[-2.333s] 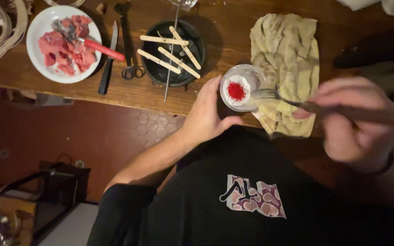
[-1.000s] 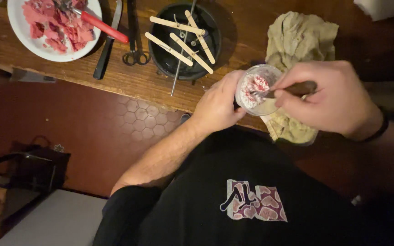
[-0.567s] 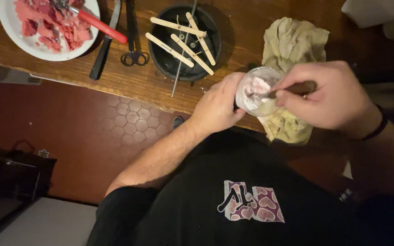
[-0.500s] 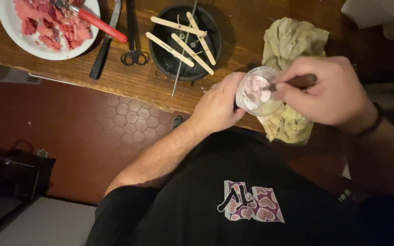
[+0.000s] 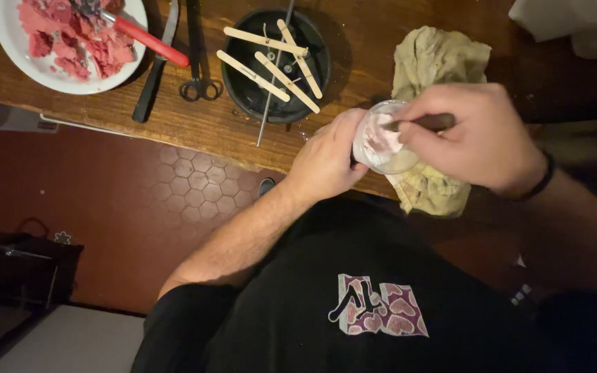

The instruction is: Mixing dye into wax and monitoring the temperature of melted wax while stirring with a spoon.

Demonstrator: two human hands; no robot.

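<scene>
— Where is the little glass jar (image 5: 383,138) sitting?

— At the near edge of the wooden table (image 5: 195,124), just in front of the person's chest, partly over a crumpled beige cloth (image 5: 437,62). The left hand (image 5: 326,157) is curling around its side, fingers closed on the glass. The mouth is facing up toward the camera, tipped a little; pale pinkish stuff is showing inside.

— And the right hand?

— The right hand (image 5: 478,141) is pinching a dark-handled utensil (image 5: 426,122), fingers closed tight on it. Its long axis is lying almost level across the view, the handle pointing right into the palm and the working end pointing left, down into the jar. I cannot tell what kind of tip it has.

— What is lying on the table beyond?

— A black bowl (image 5: 316,52) is holding several pale wooden sticks (image 5: 271,76), with a thin metal rod (image 5: 273,76) slanting across it. Left of it, small scissors (image 5: 198,48) and a dark knife (image 5: 157,69) are lying side by side, running away from the person. At the far left a white plate (image 5: 15,48) is carrying pink-red chunks (image 5: 70,34) and a red-handled tool (image 5: 148,40).

— And the room?

— Below the table edge, a dark red floor of hexagonal tiles (image 5: 139,200) is showing, dimly lit.
</scene>
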